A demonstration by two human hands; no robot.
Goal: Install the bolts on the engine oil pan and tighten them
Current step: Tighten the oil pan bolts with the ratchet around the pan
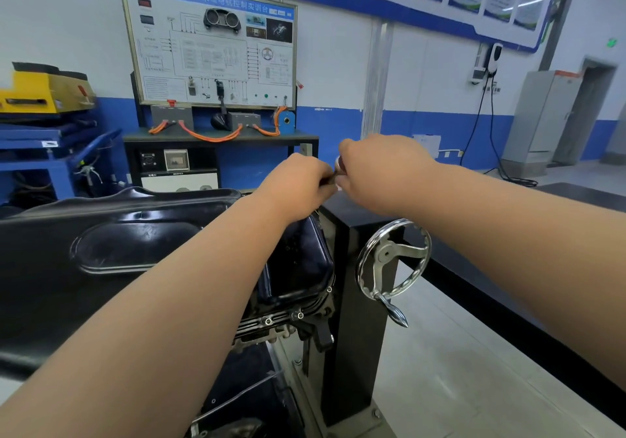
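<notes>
The black oil pan lies bottom-up on the engine, which is clamped in a black stand. Two bolts sit in the pan's near flange, and a third shows at the corner. Both hands meet above the pan's far right corner. My left hand is curled, pinching a thin dark shaft. My right hand grips a metal tool with a shiny round end; most of it is hidden by the fingers. What lies under the hands cannot be seen.
A chrome handwheel with a crank handle sticks out of the black stand post on the right. A training panel bench stands behind, with blue and yellow equipment at the left. A low black barrier runs along the right.
</notes>
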